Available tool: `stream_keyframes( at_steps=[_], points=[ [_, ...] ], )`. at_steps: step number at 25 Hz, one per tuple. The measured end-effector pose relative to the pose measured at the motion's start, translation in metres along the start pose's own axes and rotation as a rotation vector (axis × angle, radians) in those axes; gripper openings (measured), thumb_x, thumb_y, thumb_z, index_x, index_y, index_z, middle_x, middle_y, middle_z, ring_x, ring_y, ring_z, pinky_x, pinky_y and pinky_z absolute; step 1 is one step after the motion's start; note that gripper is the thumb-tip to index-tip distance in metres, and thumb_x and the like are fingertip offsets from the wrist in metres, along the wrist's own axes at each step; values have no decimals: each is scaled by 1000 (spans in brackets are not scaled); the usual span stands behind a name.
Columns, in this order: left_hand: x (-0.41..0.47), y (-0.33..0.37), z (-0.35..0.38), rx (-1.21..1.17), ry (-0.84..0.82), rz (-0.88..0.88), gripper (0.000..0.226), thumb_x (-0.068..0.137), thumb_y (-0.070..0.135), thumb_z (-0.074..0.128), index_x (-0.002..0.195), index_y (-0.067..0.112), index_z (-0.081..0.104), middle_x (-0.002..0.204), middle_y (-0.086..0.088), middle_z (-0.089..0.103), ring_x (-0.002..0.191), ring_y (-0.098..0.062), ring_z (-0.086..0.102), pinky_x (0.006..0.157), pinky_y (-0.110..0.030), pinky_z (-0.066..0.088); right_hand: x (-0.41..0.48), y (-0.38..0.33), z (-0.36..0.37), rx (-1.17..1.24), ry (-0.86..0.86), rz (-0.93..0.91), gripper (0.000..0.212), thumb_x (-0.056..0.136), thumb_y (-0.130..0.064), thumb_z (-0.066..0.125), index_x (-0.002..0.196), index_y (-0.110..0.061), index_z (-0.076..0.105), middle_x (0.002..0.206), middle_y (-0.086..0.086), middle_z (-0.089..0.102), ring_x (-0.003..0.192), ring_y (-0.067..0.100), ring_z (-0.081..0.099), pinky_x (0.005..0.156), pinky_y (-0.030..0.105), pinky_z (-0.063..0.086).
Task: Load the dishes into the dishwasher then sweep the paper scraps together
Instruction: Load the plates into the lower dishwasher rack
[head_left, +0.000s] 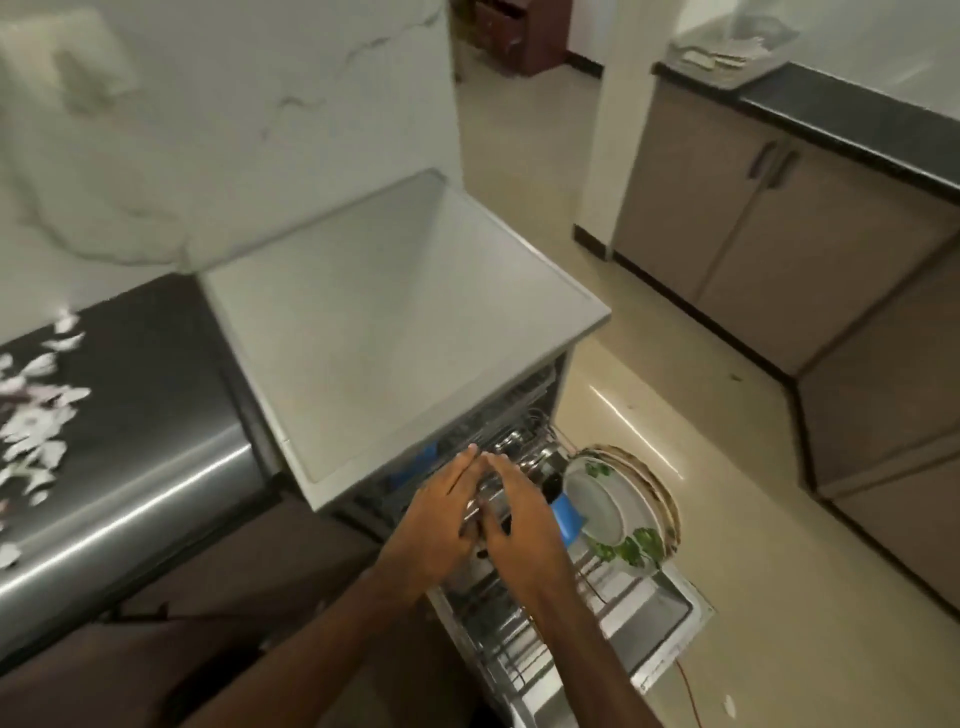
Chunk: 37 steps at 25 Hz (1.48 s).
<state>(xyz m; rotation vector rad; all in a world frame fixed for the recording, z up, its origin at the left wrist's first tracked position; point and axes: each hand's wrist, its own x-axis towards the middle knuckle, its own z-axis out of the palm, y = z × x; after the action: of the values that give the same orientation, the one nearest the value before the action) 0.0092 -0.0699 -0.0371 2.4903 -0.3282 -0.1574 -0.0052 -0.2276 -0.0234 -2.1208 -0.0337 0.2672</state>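
The dishwasher (395, 322) stands open, its door (665, 623) folded down and a rack pulled out. White plates with green leaves (613, 501) stand on edge at the rack's right end, next to a blue plastic piece (569, 514). My left hand (441, 519) and my right hand (522, 519) hover over the rack side by side, fingers straight. They press a shiny steel dish (485, 496) between them; most of it is hidden. More steel pieces (519, 441) lie just beyond the fingertips. White paper scraps (36, 410) are scattered on the dark counter (156, 415) at the left.
Brown cabinets (779, 249) under a black worktop line the right side. Beige floor lies between them and the dishwasher. A thin red wire (691, 691) and a white scrap (730, 704) lie on the floor by the door. A white wall rises behind the dishwasher.
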Motion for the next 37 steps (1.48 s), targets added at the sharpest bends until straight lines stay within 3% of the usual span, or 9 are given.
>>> stream_keyframes(
  at_steps=[4, 7, 12, 15, 18, 22, 28, 33, 37],
  points=[
    [-59, -43, -54, 29, 168, -128, 68, 102, 32, 58, 163, 18, 30, 168, 3, 27, 155, -11, 23, 128, -36, 22, 9, -55, 48, -58, -154, -172, 56, 107, -28, 59, 159, -33, 38, 156, -18, 43, 142, -2, 37, 123, 31, 34],
    [-125, -80, -92, 15, 282, -265, 73, 101, 33, 61, 164, 22, 25, 167, 13, 19, 154, -1, 12, 128, -26, 12, 1, -102, 103, -90, -252, -263, 57, 106, -28, 60, 158, -30, 40, 158, -14, 44, 144, 1, 39, 124, 32, 33],
    [-243, -137, -149, 32, 391, -448, 75, 103, 31, 59, 165, 23, 18, 169, 12, 12, 154, 0, 1, 127, -27, 10, -34, -169, 206, -136, -412, -403, 62, 104, -35, 62, 161, -32, 37, 164, -15, 39, 151, 1, 32, 126, 29, 29],
    [-325, -179, -173, 37, 455, -589, 74, 103, 30, 60, 165, 22, 20, 170, 9, 16, 151, 2, 2, 126, -24, 8, -62, -208, 273, -163, -496, -490, 62, 104, -35, 62, 161, -32, 38, 164, -14, 40, 151, 3, 34, 125, 27, 28],
    [-393, -214, -189, 30, 500, -712, 75, 102, 33, 61, 165, 22, 22, 171, 7, 18, 157, -7, 12, 121, -21, 8, -87, -234, 332, -182, -566, -522, 61, 104, -36, 62, 160, -33, 38, 163, -14, 40, 150, 2, 35, 124, 26, 30],
    [-464, -245, -195, -59, 499, -878, 78, 99, 38, 63, 165, 25, 22, 171, 8, 18, 156, -14, 20, 126, -29, 18, -122, -259, 387, -225, -676, -550, 62, 103, -38, 62, 160, -33, 38, 164, -14, 39, 151, 3, 33, 125, 31, 31],
    [-517, -274, -190, -144, 514, -1035, 77, 99, 41, 63, 164, 28, 23, 171, 8, 17, 156, -15, 20, 127, -35, 23, -131, -282, 438, -355, -801, -579, 63, 104, -35, 62, 162, -29, 36, 165, -10, 38, 153, 7, 33, 125, 29, 29],
    [-523, -295, -206, -129, 549, -1028, 59, 101, 38, 60, 156, 27, 43, 165, 5, 34, 152, -12, 29, 122, -22, 18, -100, -309, 489, -414, -845, -585, 64, 101, -33, 66, 159, -25, 40, 163, -6, 41, 151, 14, 38, 124, 39, 36],
    [-520, -333, -238, -95, 546, -1021, 42, 101, 35, 60, 143, 28, 58, 157, 6, 46, 146, -11, 39, 122, -25, 26, -61, -340, 539, -652, -827, -613, 64, 102, -43, 61, 158, -20, 40, 166, 4, 37, 153, 24, 35, 124, 44, 34]
  ],
)
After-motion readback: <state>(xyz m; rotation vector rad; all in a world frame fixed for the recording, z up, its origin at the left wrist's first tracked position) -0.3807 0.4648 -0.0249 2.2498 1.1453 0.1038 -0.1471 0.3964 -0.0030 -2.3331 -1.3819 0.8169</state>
